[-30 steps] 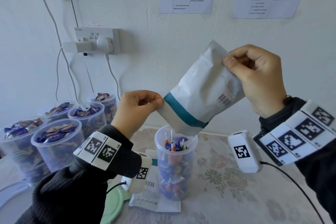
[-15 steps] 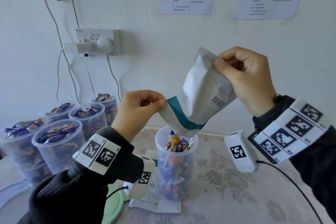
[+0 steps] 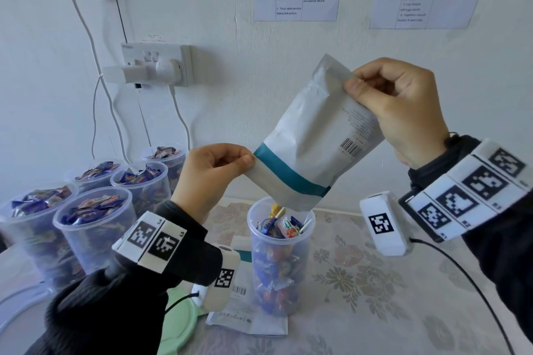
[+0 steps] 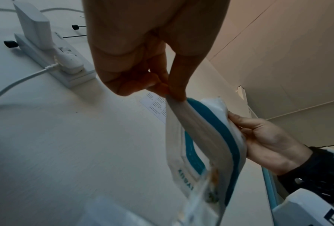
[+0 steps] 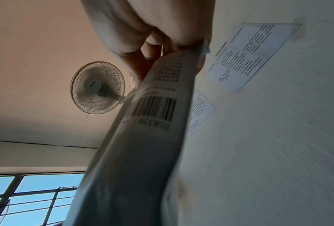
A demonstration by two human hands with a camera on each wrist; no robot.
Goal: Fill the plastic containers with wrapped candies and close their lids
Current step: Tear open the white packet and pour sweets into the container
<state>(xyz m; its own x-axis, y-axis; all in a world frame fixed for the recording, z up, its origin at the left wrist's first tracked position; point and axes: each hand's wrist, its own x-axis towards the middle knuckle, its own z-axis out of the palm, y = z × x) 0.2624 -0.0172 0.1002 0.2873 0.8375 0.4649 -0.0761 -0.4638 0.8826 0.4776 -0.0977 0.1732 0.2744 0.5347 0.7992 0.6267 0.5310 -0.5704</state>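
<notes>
A white candy bag [image 3: 314, 135] with a teal band hangs upside down over a tall clear container [image 3: 281, 256], its open mouth just above the rim. My left hand [image 3: 213, 173] pinches the bag's lower corner at the mouth; the left wrist view shows that pinch on the bag [image 4: 205, 137]. My right hand [image 3: 401, 106] grips the bag's raised bottom end, and the barcode side of the bag [image 5: 143, 122] fills the right wrist view. Wrapped candies [image 3: 281, 226] heap up to the container's rim. No lid is on it.
Several open containers [image 3: 92, 228] heaped with candies stand at the left by the wall. An empty flat bag [image 3: 245, 317] lies under the middle container, and a green lid [image 3: 176, 323] lies beside it. A wall socket [image 3: 155, 65] with cables hangs above.
The bag has swung from a twisted, folded pose back to flat and tilted over the container. More candies have dropped in, and the pile has risen to the rim.
</notes>
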